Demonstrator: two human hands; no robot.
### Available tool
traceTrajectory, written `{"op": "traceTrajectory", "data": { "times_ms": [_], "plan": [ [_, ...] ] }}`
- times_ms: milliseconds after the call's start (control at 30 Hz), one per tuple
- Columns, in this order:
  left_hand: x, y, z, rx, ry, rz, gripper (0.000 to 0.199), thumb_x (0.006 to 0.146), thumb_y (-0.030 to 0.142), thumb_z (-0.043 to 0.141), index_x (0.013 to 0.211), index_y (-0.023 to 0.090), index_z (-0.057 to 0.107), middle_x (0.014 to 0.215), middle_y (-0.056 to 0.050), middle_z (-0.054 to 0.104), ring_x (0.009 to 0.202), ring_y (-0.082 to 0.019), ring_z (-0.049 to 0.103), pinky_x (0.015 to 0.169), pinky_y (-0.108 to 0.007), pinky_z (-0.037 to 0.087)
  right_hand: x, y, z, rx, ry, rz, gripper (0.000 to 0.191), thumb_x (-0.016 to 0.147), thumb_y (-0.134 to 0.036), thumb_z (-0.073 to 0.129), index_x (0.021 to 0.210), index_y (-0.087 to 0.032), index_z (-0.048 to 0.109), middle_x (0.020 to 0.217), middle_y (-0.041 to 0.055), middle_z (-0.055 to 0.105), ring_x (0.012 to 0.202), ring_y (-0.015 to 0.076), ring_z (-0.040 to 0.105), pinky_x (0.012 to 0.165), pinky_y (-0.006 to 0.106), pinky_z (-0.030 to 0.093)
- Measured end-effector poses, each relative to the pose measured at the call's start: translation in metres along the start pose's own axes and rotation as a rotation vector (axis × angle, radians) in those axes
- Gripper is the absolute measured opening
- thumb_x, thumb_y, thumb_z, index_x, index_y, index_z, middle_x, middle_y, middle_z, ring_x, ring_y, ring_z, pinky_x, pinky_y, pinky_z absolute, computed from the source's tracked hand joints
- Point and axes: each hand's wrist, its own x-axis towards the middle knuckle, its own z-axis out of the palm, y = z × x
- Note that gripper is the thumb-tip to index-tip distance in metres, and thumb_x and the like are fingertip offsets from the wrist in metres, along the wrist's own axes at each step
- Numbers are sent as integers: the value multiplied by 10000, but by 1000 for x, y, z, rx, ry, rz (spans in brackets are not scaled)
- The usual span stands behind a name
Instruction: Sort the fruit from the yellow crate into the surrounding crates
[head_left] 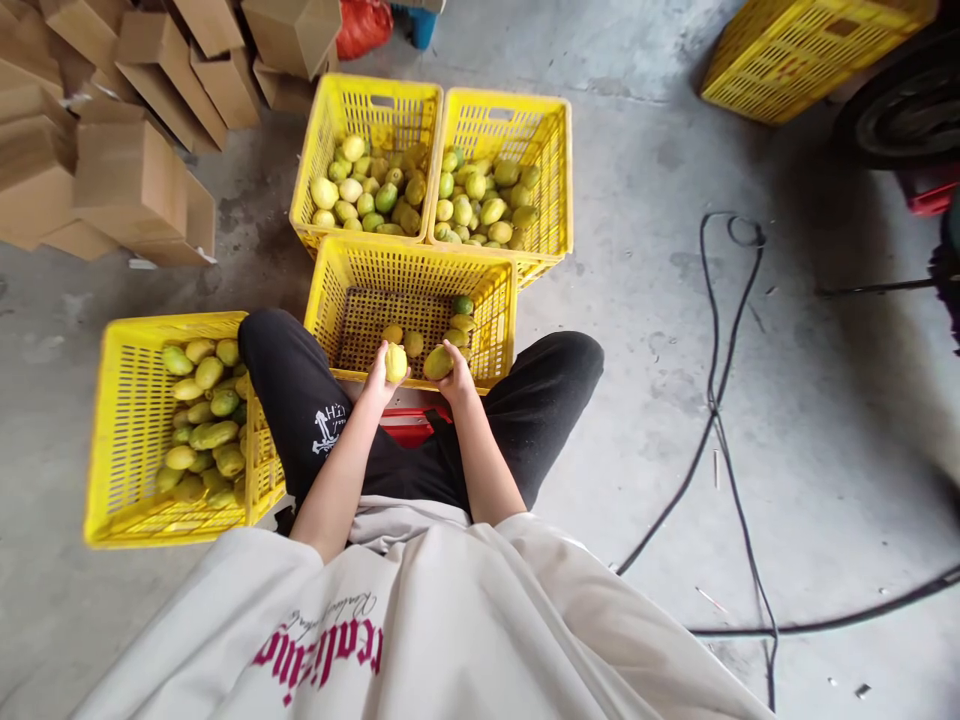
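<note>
My left hand [380,377] is closed around a yellow lemon [396,364]. A greener, yellowish lemon [438,363] sits in my right hand [459,376], its fingers wrapped round it. Both hands are above the near edge of a yellow plastic crate [322,300] that stands between my knees. On that crate's slotted floor lie a few loose lemons [413,344], with more, including a green one [463,305], along its right side. The undersides of both held fruits are hidden by my palms.
Two yellow crates [442,110] part-filled with lemons stand just beyond. Another crate [135,420] of yellow-green fruit is by my left knee. Cardboard boxes [127,175] pile up at far left. A black cable [712,400] loops across the floor at right, near a wheel [907,120].
</note>
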Motion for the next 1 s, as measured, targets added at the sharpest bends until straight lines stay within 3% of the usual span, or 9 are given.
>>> {"op": "traceTrajectory", "data": {
  "times_ms": [100, 233, 367, 533, 767, 1000],
  "plan": [
    [1, 0, -1, 18, -50, -40, 468, 1366, 445, 515, 1115, 222, 841, 809, -37, 752, 650, -168, 717, 623, -228, 601, -6, -2, 2, 62, 45, 92, 253, 1203, -299, 685, 967, -248, 761, 799, -24, 760, 679, 167, 712, 656, 247, 657],
    [2, 1, -1, 6, -29, -69, 451, 1352, 416, 482, 1325, 200, 876, 789, -28, 764, 631, -186, 741, 715, -253, 651, -14, -5, 4, 165, 75, 173, 308, 1223, -426, 631, 991, -258, 742, 816, 16, 791, 749, 215, 774, 706, 301, 711],
    [2, 2, -1, 17, -36, -76, 480, 1337, 387, 453, 1435, 172, 871, 760, -21, 764, 616, -200, 737, 747, -279, 669, -14, -7, 4, 180, 103, 194, 294, 1197, -412, 687, 941, -269, 707, 728, -15, 710, 676, 203, 733, 698, 302, 716],
    [0, 4, 0, 39, -30, -81, 515, 1336, 365, 411, 1340, 136, 872, 726, -29, 750, 590, -193, 725, 645, -253, 587, -11, -5, 3, 159, 65, 147, 330, 1220, -404, 627, 946, -257, 739, 725, -11, 717, 628, 187, 708, 654, 273, 685],
    [3, 1, -1, 29, -24, -84, 471, 1305, 360, 455, 1232, 152, 871, 714, -32, 747, 570, -199, 721, 639, -262, 587, -10, -6, 3, 133, 101, 137, 451, 1277, -432, 516, 905, -256, 700, 669, -15, 691, 543, 168, 655, 513, 234, 550],
    [6, 1, -2, 12, -6, -94, 438, 1280, 361, 475, 1226, 175, 868, 694, -29, 738, 606, -222, 777, 662, -274, 641, -13, -11, 8, 138, 70, 147, 480, 1282, -426, 521, 848, -263, 643, 613, -4, 651, 533, 177, 622, 544, 243, 593]
  ]
}}
